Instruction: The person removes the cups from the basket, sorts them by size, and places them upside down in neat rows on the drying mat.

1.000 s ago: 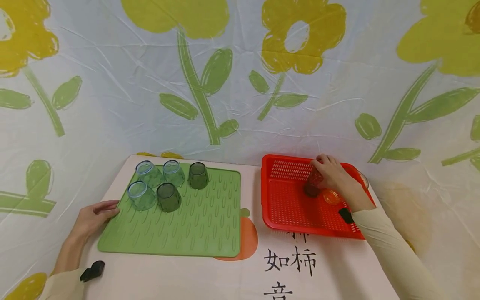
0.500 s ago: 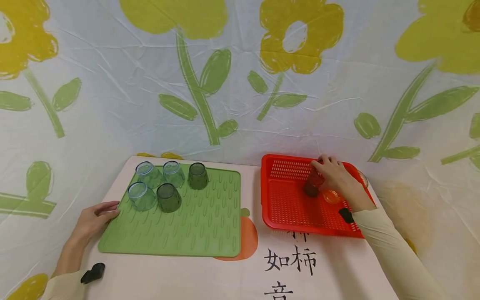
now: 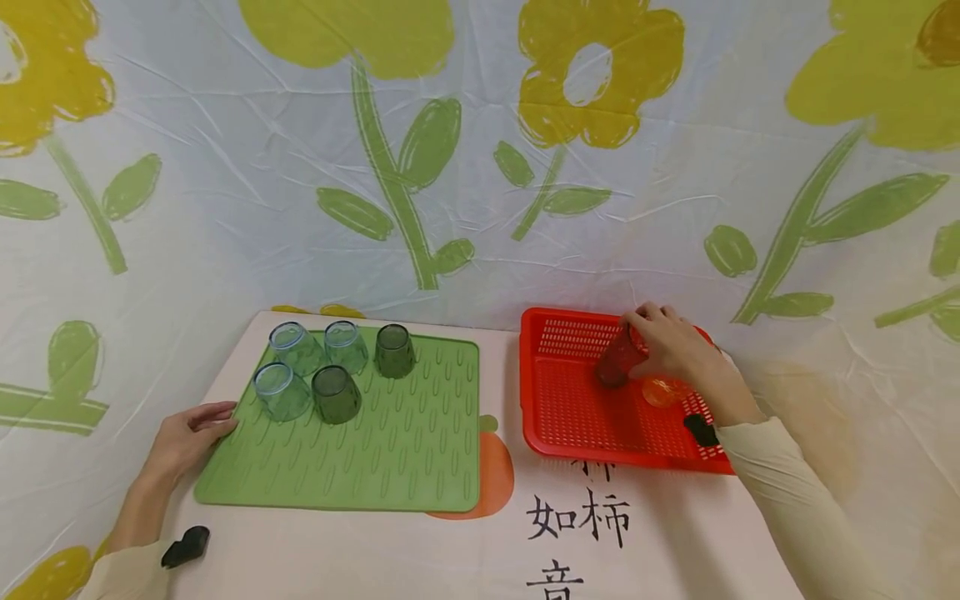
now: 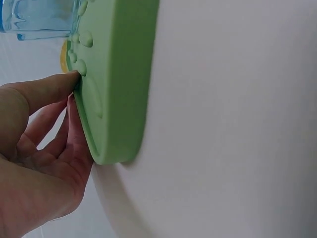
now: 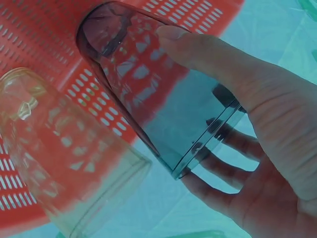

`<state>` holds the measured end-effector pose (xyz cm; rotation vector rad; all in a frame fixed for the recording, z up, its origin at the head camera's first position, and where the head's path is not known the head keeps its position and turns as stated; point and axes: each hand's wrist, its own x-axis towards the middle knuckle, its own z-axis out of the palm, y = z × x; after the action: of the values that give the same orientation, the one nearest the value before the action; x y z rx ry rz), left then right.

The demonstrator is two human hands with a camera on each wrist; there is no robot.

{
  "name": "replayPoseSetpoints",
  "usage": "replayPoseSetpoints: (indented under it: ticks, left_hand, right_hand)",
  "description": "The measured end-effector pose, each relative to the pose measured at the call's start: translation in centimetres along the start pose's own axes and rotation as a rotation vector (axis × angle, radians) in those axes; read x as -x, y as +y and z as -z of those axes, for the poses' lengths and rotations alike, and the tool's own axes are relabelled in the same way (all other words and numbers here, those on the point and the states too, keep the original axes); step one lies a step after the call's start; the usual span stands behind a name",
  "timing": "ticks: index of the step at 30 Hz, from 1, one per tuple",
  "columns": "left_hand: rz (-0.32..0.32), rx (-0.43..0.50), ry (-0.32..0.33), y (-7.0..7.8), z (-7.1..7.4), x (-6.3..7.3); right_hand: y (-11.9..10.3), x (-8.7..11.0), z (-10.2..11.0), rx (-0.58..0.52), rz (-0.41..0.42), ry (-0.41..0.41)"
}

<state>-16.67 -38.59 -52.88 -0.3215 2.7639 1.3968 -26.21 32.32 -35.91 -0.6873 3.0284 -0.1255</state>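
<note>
In the head view, my right hand [image 3: 667, 337] grips a dark grey glass tumbler [image 3: 613, 362] inside the red basket [image 3: 528, 392]. The tumbler leans, its lower end toward the left. From the right wrist, the thumb lies along the side of this dark tumbler [image 5: 143, 84] and the fingers curl behind its near end. An orange-tinted glass [image 3: 662, 392] lies beside it in the basket. At the left, my left hand [image 3: 180, 442] pinches the edge of the green drying mat [image 3: 405, 454], with its thumb [image 4: 69, 82] on the rim.
On the mat's upper left stand three light blue glasses [image 3: 281, 396] and two dark grey glasses [image 3: 337, 398]. A pale tablecloth [image 3: 337, 550] with black characters and an orange fruit print [image 3: 497, 475] lies beneath. A flowered cloth [image 3: 480, 192] hangs behind the table.
My right hand has shifted slightly, and the dark tumbler now tilts more, its lower end moved left. My left hand stays at the mat's edge.
</note>
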Motion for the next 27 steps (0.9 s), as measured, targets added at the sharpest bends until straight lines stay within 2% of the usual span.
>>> replayPoseSetpoints:
  ticks: [6,14,21,27]
  left_hand:
    - [-0.025,-0.027,0.034,0.4,-0.4,0.4]
    - [-0.051,-0.124,0.175,1.8,-1.1,1.6]
    - [-0.036,-0.125,0.254,3.6,-1.6,2.7]
    - [-0.005,-0.064,0.291,5.5,-2.3,4.0]
  right_hand:
    - [-0.1,0.6,0.6,-0.023,-0.018,0.011]
    - [-0.4,1.6,1.2,-0.040,0.004,0.048]
    - [-1.0,2.3,1.7,-0.034,0.049,0.097]
    - [-1.5,2.6,2.0,-0.058,0.084,0.153]
